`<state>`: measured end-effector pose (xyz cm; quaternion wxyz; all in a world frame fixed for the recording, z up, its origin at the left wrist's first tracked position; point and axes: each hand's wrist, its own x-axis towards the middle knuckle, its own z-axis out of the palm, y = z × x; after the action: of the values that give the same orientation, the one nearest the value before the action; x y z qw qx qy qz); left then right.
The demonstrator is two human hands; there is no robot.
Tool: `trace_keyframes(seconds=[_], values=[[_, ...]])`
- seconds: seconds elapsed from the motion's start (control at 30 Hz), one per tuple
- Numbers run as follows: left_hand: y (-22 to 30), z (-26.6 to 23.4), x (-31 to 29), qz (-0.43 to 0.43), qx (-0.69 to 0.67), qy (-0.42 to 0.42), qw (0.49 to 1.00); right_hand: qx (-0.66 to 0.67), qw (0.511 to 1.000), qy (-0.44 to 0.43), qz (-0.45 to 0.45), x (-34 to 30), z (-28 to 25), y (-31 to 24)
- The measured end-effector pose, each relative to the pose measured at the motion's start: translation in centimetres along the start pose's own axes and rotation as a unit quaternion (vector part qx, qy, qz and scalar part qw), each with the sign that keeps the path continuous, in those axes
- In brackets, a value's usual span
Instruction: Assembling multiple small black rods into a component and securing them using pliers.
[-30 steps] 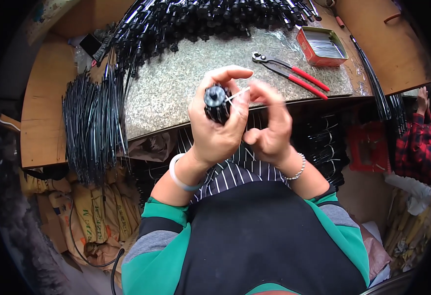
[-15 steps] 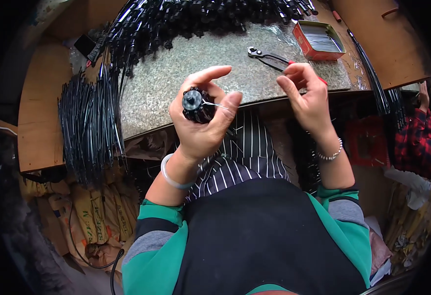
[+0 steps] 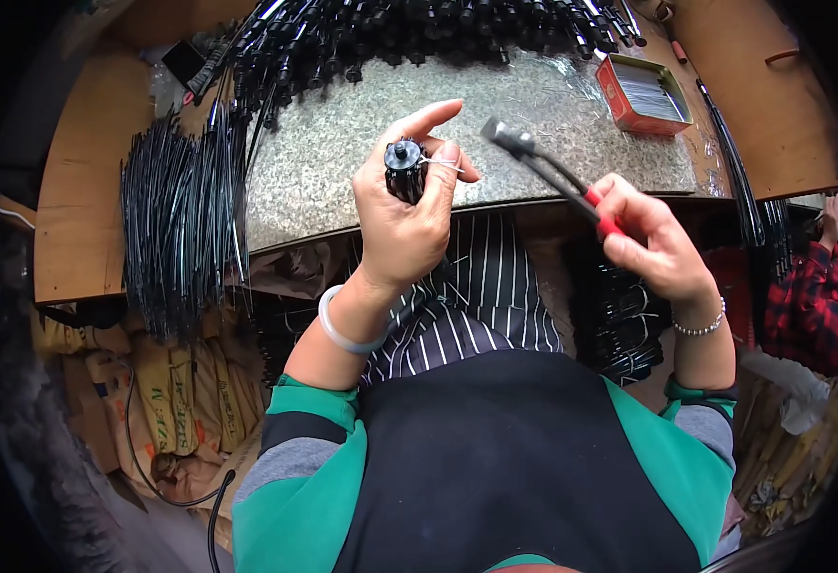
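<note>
My left hand is closed around what looks like a folded black umbrella frame, its round capped end and small central knob facing up. A thin pale wire sticks out from the frame's side across my thumb tip; my index finger is stretched out above. To the right, my right hand grips a pair of pincers by the red handles. Slightly blurred, the pincers' metal head points up and left, above the table and apart from the frame. The rest of the frame below my left palm is hidden.
Many black frames are piled along the back of the speckled tabletop. A bunch of thin black rods hangs over the left edge. A red box of pale wires stands back right. Another person's red plaid sleeve shows far right.
My right hand has picked the pincers up off the tabletop and moved right and nearer with them. My left hand still holds the frame, a little farther right in the picture.
</note>
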<state>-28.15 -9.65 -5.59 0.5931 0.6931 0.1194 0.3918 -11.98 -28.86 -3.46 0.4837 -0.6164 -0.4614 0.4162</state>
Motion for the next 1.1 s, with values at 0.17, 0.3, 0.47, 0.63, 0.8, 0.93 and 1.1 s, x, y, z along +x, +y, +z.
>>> trace_keyframes(seconds=[0.17,0.3,0.47,0.63,0.8,0.93,1.1], values=[[-0.3,0.1,-0.1,0.014,0.037,0.000,0.999,-0.106,0.993,-0.025,-0.040,-0.5,0.8,-2.3],[-0.4,0.0,-0.1,-0.009,0.008,0.008,1.000,-0.137,0.990,-0.015,-0.028,-0.5,1.1,-3.5],[-0.6,-0.1,-0.1,0.005,-0.009,0.004,1.000,-0.162,0.986,-0.003,-0.043,-0.5,1.5,-3.4],[-0.5,-0.1,-0.3,-0.006,-0.012,0.003,1.000,-0.191,0.979,0.003,-0.066,-0.6,1.5,-3.6],[-0.7,-0.2,-0.2,0.008,-0.003,-0.006,1.000,-0.202,0.978,0.006,-0.060,-0.6,1.6,-3.0],[-0.4,-0.1,-0.4,-0.008,-0.033,-0.011,0.999,-0.297,0.938,0.047,-0.173,-0.8,1.9,-2.6],[0.7,0.1,-1.0,0.009,-0.061,-0.059,0.996,0.361,0.850,-0.328,0.198,-1.0,3.2,-1.2]])
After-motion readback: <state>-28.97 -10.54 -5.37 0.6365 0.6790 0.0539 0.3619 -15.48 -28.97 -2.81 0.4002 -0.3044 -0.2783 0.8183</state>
